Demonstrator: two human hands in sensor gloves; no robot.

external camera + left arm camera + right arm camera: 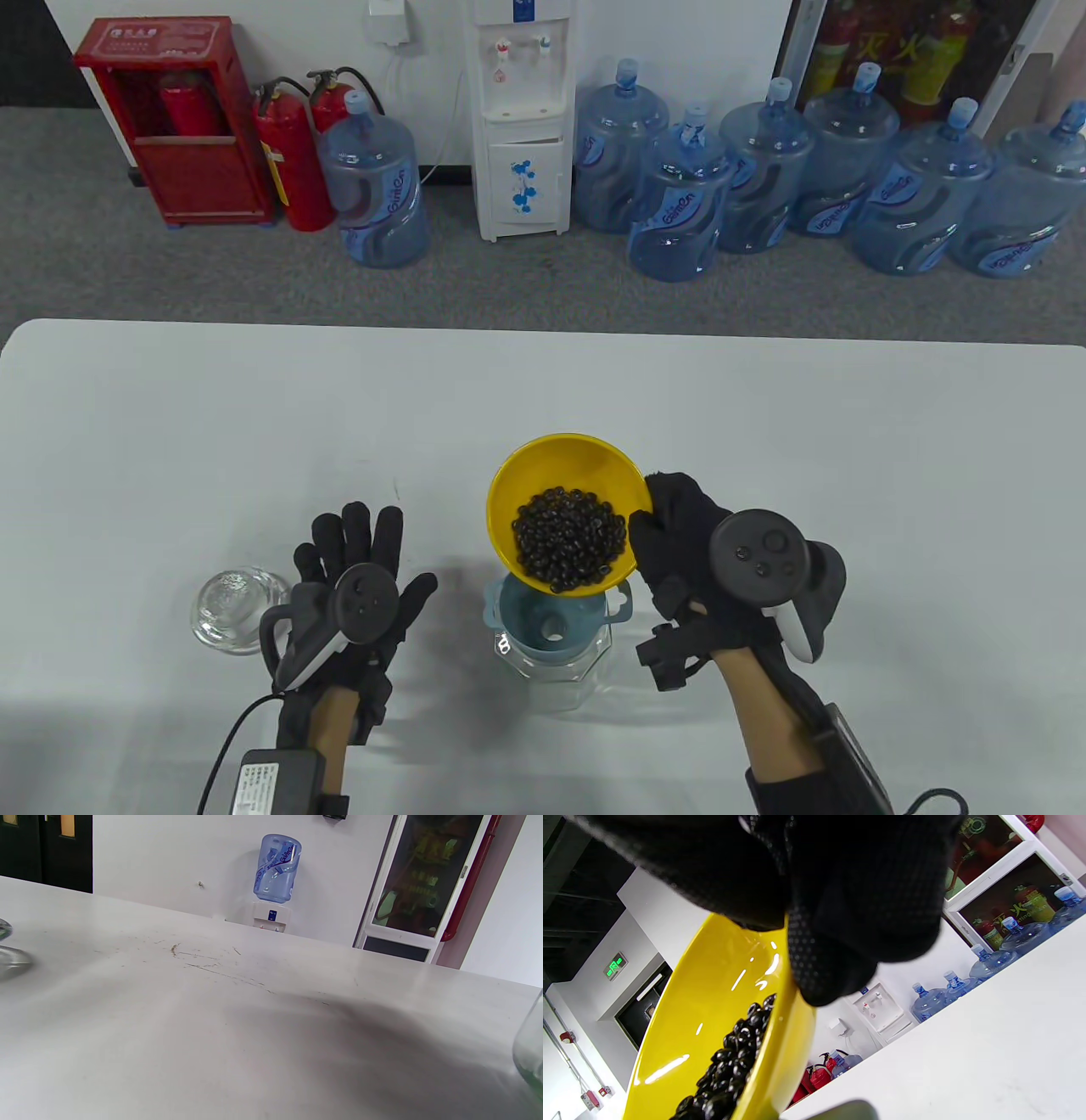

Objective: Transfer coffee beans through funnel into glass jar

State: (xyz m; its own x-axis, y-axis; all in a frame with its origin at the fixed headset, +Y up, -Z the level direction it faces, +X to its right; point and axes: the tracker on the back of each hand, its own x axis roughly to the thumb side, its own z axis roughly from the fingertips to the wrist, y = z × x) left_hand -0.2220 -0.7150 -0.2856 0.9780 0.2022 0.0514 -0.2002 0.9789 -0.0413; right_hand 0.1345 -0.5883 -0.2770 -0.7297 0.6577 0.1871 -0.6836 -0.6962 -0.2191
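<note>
My right hand grips the right rim of a yellow bowl and holds it tilted above a blue funnel. Dark coffee beans have slid toward the bowl's lower edge over the funnel. The funnel sits in the mouth of a clear glass jar. In the right wrist view my fingers clamp the bowl's rim with the beans inside. My left hand rests flat on the table, fingers spread, holding nothing, left of the jar.
A glass lid lies on the white table left of my left hand; it shows at the left edge of the left wrist view. The jar's edge shows at that view's right. Water bottles and extinguishers stand beyond the table.
</note>
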